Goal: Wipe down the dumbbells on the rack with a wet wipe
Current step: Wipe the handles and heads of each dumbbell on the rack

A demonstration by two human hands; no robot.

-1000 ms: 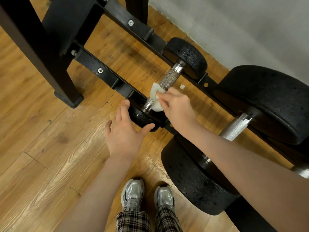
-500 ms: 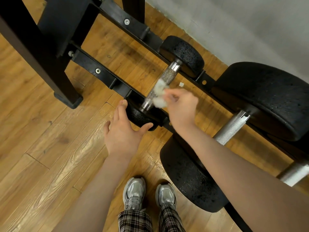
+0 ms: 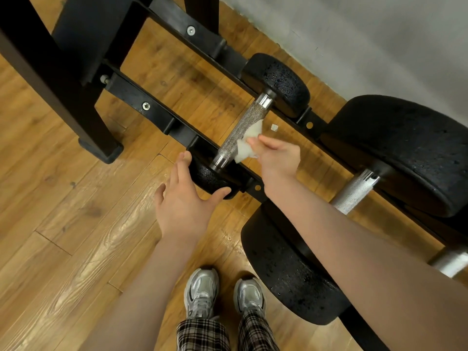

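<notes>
Shoes: two silver trainers (image 3: pixel 222 292) stand on the wood floor (image 3: pixel 63 211), nearest the camera, below plaid trouser legs.
Large dumbbell: the big dumbbell (image 3: pixel 354 193) lies on the rack to the right, partly behind the right forearm; it looks not yet wiped, though that is a judgement.
Left hand: the left hand (image 3: pixel 183 198) is released, fingers straight, resting against the near head of the small dumbbell (image 3: pixel 243 130), where it was a second ago; it seems to steady it.
Right hand: the right hand (image 3: pixel 276 155) has a pinching grip on the wet wipe (image 3: pixel 247 144).
Change: a second ago the wipe was wrapped over the near end of the knurled handle; now it has come off to the handle's right side, bunched, just touching the middle.
Meaning: the handle pass looks nearly finished; the rubber heads likely come next.
Rack: the black rack (image 3: pixel 157 112) rails carry both dumbbells, near the grey wall (image 3: pixel 379 34).
</notes>
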